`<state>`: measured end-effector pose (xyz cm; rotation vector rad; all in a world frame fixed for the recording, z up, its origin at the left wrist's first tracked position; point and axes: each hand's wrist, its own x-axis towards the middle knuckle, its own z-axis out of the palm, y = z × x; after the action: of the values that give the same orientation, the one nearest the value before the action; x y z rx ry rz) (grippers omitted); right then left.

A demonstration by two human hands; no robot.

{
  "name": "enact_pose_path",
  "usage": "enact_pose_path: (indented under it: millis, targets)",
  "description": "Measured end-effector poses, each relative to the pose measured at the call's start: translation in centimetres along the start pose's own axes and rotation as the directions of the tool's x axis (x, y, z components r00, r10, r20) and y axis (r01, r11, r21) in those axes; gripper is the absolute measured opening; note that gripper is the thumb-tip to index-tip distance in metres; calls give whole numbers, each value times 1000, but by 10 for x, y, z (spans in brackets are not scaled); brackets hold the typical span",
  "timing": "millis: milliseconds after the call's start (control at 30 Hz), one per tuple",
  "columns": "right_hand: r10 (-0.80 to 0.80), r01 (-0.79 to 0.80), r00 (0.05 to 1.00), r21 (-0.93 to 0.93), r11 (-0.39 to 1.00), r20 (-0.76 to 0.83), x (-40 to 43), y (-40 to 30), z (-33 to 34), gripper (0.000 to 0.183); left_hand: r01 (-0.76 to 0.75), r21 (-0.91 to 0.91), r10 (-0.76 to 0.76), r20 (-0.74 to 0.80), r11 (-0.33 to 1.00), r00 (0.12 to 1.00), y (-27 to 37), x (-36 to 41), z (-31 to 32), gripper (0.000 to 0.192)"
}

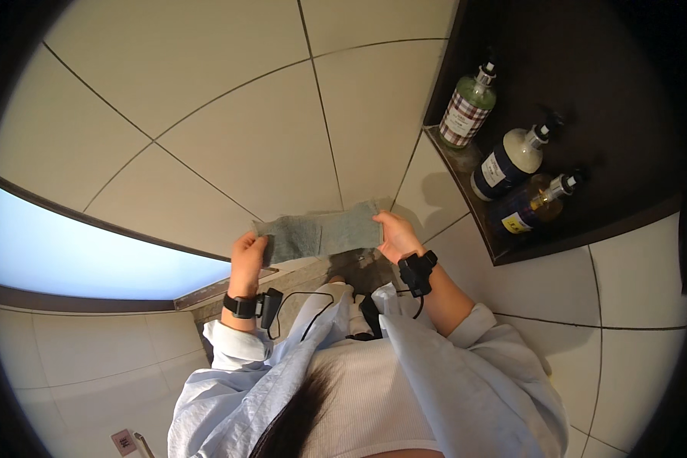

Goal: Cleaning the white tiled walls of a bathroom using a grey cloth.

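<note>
A grey-green cloth (320,233), roughly rectangular with frayed edges, is stretched out in front of me between both hands. My left hand (248,257) pinches its left end, where a darker part of the cloth shows. At the right end, my right hand (396,233) grips the edge, thumb towards the cloth's face. The cloth is held up off the floor, close to a tiled wall. Each wrist wears a black strap with a small device and a cable.
To the right, a dark wall niche (464,197) holds a green pump bottle (468,111), a cream pump bottle (506,164) and an amber pump bottle (529,206). A bright, dark-framed panel (91,246) lies at the left. Beige tiled wall (235,143) rises ahead.
</note>
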<state>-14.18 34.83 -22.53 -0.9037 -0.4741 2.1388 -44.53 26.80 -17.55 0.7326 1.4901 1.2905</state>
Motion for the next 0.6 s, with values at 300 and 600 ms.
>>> enact_pose_path:
  millis: [300,600]
  targets:
    - [-58,38,989,146,989,139,-8,39,67,21,-163,269,50,384,949,922,-2,-28,80,35]
    - [-51,19,979,159,987,195,-24,33,65,21,-137,-168,201,461,976,864,13,-38,79,46]
